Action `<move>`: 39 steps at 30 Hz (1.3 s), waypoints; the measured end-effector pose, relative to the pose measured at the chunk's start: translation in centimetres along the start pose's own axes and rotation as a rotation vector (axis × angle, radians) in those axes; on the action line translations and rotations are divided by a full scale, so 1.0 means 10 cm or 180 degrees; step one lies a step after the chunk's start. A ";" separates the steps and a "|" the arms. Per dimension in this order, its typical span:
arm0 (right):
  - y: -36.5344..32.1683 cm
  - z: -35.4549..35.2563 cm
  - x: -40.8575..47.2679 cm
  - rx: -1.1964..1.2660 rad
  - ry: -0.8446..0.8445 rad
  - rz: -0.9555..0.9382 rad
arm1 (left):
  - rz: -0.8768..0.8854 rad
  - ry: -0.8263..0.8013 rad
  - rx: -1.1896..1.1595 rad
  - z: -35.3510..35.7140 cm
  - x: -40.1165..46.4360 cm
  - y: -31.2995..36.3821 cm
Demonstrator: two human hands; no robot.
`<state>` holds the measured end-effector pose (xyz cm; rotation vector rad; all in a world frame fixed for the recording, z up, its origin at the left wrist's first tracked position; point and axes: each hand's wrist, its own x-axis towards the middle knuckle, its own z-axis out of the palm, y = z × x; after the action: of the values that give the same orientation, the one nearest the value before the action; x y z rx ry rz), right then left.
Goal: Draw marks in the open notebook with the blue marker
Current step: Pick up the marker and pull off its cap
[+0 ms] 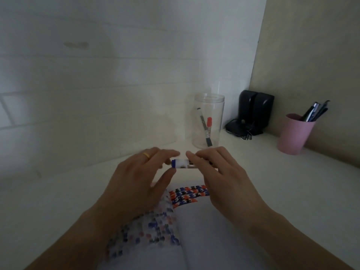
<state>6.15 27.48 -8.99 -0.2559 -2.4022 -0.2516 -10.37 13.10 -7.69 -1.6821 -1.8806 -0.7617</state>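
The blue marker (180,164), white-barrelled with a blue end, lies level between both hands above the open notebook (206,227). My right hand (220,176) grips its right part, which the fingers hide. My left hand (140,178), with a gold ring, has thumb and fingers around the blue left end; whether it pinches it is unclear. The notebook's right page carries rows of red, blue and black marks near its top. The left page is dotted with blurred coloured marks.
A clear plastic jar (208,121) behind the hands holds a black marker and a red one. Black speakers (253,114) stand in the corner. A pink cup (294,133) with several pens is at the right. White wall behind, white desk (48,201).
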 end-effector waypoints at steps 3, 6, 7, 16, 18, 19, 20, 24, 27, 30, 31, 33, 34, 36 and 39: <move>0.02 0.02 0.00 0.0007 0.0177 0.0046 | 0.0278 0.0037 -0.0171 0.00 -0.02 0.03; 0.02 0.00 0.01 0.0159 0.0479 0.0389 | 0.0288 0.0182 -0.0393 0.01 0.00 0.06; 0.01 -0.01 0.01 0.0326 0.0520 0.0531 | 0.0242 0.0200 -0.0444 0.01 0.01 0.08; -0.06 -0.09 -0.02 0.3831 0.0289 0.2553 | 0.0021 -0.0050 -0.0379 0.10 0.00 0.11; -0.07 -0.10 -0.02 0.4450 0.0402 0.2779 | 0.0095 -0.0093 -0.0311 0.11 0.00 0.12; -0.07 -0.10 -0.01 0.4714 0.0473 0.2852 | 0.0137 -0.0114 -0.0284 0.12 0.00 0.12; -0.07 -0.11 0.00 0.4892 0.0504 0.2895 | 0.0172 -0.0139 -0.0267 0.12 0.00 0.12; -0.12 -0.07 0.01 0.4792 0.0334 0.2718 | 0.0249 -0.0164 -0.0218 0.12 0.01 0.15; -0.14 -0.04 0.00 0.4757 0.0341 0.2562 | 0.0272 -0.0162 -0.0138 0.09 0.02 0.20; -0.14 -0.06 -0.01 0.4734 0.0337 0.2475 | 0.0225 -0.0360 -0.0163 0.07 0.02 0.23; -0.14 -0.06 -0.01 0.4766 0.0333 0.2443 | 0.0240 -0.0466 -0.0174 0.07 0.02 0.24; -0.15 -0.07 0.00 0.4833 0.0331 0.2386 | 0.0304 -0.0627 -0.0184 0.08 0.02 0.24; -0.16 -0.08 -0.01 0.4860 0.0332 0.2360 | 0.0319 -0.0672 -0.0200 0.08 0.03 0.24; -0.17 -0.08 0.00 0.4906 0.0340 0.2340 | 0.0327 -0.0767 -0.0304 0.08 0.04 0.23; -0.19 -0.09 -0.01 0.4967 0.0321 0.2347 | 0.0361 -0.0860 -0.0585 0.07 0.05 0.24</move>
<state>6.34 25.44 -8.63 -0.3107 -1.5951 1.7527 -8.05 14.12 -7.65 -2.0778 -1.9178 -0.7089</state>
